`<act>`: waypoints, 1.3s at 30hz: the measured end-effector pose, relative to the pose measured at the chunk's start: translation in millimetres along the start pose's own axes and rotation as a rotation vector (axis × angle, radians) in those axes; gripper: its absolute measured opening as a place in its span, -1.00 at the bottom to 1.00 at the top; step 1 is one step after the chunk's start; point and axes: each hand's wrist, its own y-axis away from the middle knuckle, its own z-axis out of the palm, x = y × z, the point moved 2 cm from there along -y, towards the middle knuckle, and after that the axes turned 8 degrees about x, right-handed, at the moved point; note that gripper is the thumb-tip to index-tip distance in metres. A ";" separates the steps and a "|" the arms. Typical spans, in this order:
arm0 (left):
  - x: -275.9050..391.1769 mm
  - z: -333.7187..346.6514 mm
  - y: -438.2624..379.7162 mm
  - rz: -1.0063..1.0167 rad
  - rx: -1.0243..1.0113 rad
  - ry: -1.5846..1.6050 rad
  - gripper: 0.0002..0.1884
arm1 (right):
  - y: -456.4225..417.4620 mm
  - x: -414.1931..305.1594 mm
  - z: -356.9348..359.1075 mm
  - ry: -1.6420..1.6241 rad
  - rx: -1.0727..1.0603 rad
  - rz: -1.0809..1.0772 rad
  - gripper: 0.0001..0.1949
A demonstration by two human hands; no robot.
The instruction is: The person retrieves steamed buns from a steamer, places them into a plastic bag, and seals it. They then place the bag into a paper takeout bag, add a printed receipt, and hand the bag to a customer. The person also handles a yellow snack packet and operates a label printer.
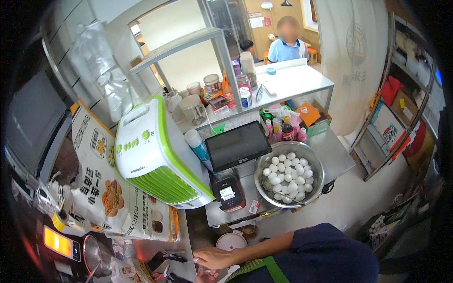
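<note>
At the bottom, my right hand [212,257] reaches in from the right with curled fingers. Just below it is my left hand [206,274], partly cut off by the picture's edge; the two are close together, and what lies between them cannot be made out. To their left, black-handled tools [173,256] and a printed bag [129,270] lie on the metal counter. A round white lid [231,241] is beyond my right hand. Further up, a large steel bowl [260,191] holds several white eggs [288,177] and a long-handled utensil.
A green and white air cooler [159,152] stands at the left, near a dark tablet screen [239,145] and a small printer [229,194]. A steel pot [92,254] sits lower left. Bottles stand behind the bowl. Another person [288,47] is beyond the white counter.
</note>
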 end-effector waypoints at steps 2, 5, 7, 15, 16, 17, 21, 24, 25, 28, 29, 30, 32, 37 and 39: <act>3.7 5.2 -6.8 0.018 0.048 -0.030 -0.79 | -3.4 21.5 -3.8 -0.215 -0.042 0.167 -0.74; 3.5 17.2 -14.9 0.029 0.119 -0.063 -0.74 | -8.8 53.1 -12.4 -0.334 0.074 0.192 -0.76; 3.3 27.7 -15.0 0.064 0.143 -0.098 -0.70 | -16.4 77.1 -18.2 -0.214 0.191 0.070 -0.75; 38.6 -1.5 26.7 0.727 0.363 -0.781 -0.84 | -15.9 148.7 -12.9 -0.748 0.059 0.478 -0.86; 44.1 -6.7 16.2 0.806 0.293 -0.771 -0.85 | -17.1 152.9 -15.5 -0.879 0.070 0.561 -0.87; 39.6 -38.9 12.2 1.068 0.370 -0.755 -0.73 | -18.3 120.0 -17.2 -0.923 0.048 0.662 -0.87; 93.3 -42.0 63.0 0.930 0.491 -0.957 -0.64 | -44.3 63.4 -3.3 -0.866 0.017 0.471 -0.92; 123.9 -73.9 88.3 0.972 0.628 -1.065 -0.65 | -67.7 31.7 36.5 -0.855 -0.111 0.555 -0.91; 130.9 -84.9 96.0 0.907 0.644 -1.093 -0.68 | -74.2 27.1 56.4 -0.835 -0.129 0.553 -0.90; 144.4 -140.8 99.5 0.911 0.735 -1.013 -0.67 | -89.5 12.5 121.8 -0.763 -0.174 0.527 -0.88; 147.6 -168.2 95.3 0.936 0.735 -0.993 -0.61 | -93.6 7.5 146.6 -0.753 -0.196 0.527 -0.88; 148.6 -193.3 90.7 0.861 0.709 -0.928 -0.60 | -95.4 5.8 169.5 -0.742 -0.198 0.534 -0.88; 158.2 -239.0 77.8 0.755 0.636 -0.744 -0.59 | -105.0 4.0 216.2 -0.701 -0.182 0.499 -0.89; 165.0 -312.6 39.0 0.612 0.374 -0.307 -0.61 | -107.8 18.7 294.3 -0.448 0.008 0.378 -0.89; 169.4 -324.9 30.4 0.646 0.281 -0.255 -0.59 | -107.0 21.4 305.9 -0.229 0.094 0.284 -0.88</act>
